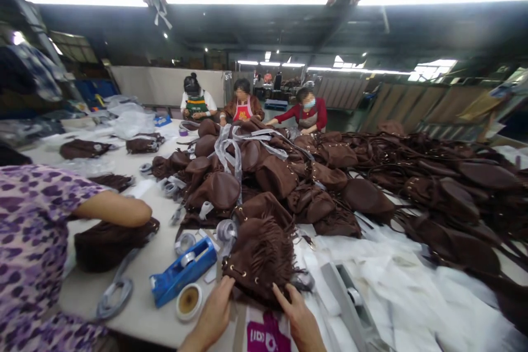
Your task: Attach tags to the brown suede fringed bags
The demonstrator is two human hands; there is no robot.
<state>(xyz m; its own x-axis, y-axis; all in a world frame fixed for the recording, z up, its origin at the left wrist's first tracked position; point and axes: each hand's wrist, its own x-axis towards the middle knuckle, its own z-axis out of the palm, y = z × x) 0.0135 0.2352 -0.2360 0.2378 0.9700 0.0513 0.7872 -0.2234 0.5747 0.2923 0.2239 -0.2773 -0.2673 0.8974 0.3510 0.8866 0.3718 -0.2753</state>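
Observation:
A dark brown fringed bag (262,253) with gold eyelets lies in front of me at the table's near edge. My left hand (214,308) is closed on its near left edge, fingertips by the eyelets. On the near right edge my right hand (299,316) grips the bag, with thumb and fingers against it. Parts of the fingers are hidden by the bag. Below it, between my wrists, shows a white and purple printed piece (268,333). To the left stand a blue tape dispenser (183,269) and a roll of tape (189,302).
A large heap of brown bags (272,170) covers the table's middle and right. A grey tape dispenser (355,308) and white wrapping sheets (412,280) lie right. At left a co-worker's arm (113,208) reaches over another bag (111,245). Several people work across the table.

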